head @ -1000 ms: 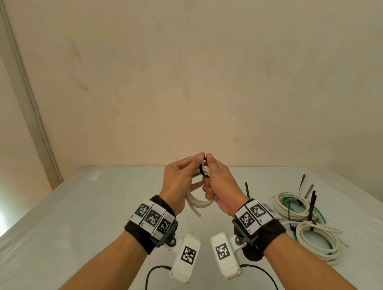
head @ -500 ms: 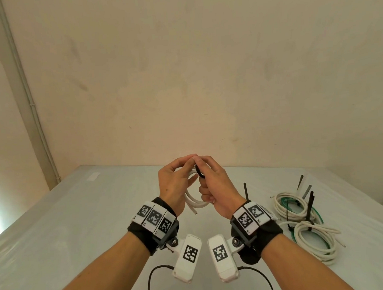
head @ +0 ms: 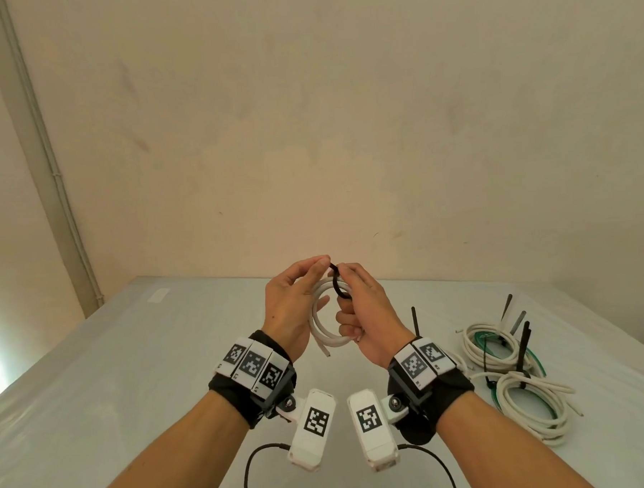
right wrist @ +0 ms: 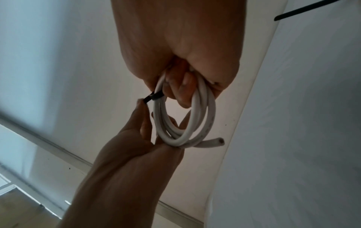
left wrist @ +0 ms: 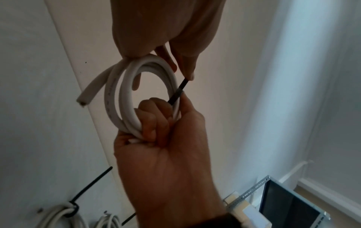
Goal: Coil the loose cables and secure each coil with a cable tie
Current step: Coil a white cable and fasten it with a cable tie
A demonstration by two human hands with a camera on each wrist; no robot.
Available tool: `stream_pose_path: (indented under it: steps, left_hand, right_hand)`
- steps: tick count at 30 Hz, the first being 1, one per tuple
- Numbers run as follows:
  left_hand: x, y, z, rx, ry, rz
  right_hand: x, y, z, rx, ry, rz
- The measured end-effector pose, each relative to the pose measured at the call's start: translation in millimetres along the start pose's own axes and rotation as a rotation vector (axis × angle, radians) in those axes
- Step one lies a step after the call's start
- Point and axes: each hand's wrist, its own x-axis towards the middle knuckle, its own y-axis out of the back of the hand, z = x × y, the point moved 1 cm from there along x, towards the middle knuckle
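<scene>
A small white cable coil (head: 319,318) is held up between both hands above the table. My right hand (head: 353,298) grips the coil with curled fingers, as the left wrist view shows (left wrist: 162,117). A black cable tie (head: 337,286) loops round the coil's strands (left wrist: 176,94). My left hand (head: 323,266) pinches the tie's free end between thumb and fingertips (left wrist: 187,77), and its palm touches the coil. From the right wrist, the coil (right wrist: 203,123) hangs from my right hand (right wrist: 181,86), with the tie (right wrist: 154,97) on its left side. One cut cable end (left wrist: 84,101) sticks out.
Two tied white coils (head: 494,350) (head: 534,400), one with a green wire, lie on the pale table (head: 133,365) to the right, black tie tails sticking up. Another black tail (head: 414,319) stands behind my right wrist. A plain wall rises behind the table.
Both hands stay together in the air with the coil. My left fingers have slid up along the tie's end, and the black loop round the coil shows more plainly.
</scene>
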Motion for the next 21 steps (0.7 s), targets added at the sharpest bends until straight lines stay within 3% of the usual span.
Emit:
stream_pose_path:
  steps: [5,9,12,15,21]
  left_hand:
    - [2.6,-0.5,6.6,-0.093,-0.007,-0.036]
    - [2.0,-1.3,4.4,0.027,0.029,-0.188]
    - [-0.4,-3.1,2.6,0.093,0.064,-0.227]
    - [-3.9,-5.9,2.1,0.178,0.088,-0.219]
    - [-3.9,-9.8,-1.0,0.241,-0.005,-0.093]
  right_hand:
    - [2.8,0.1,-4.3,0.026,-0.020,-0.014]
    - [2.8,2.7,-8.5,0.021,-0.027,-0.021]
    - [1.5,3.0,-7.2,-0.025,-0.029,-0.033]
    - [-1.4,2.3,-6.4,-0.039,-0.019,-0.008]
    - [1.9,-1.4,-1.7,-0.027,-0.060,0.059]
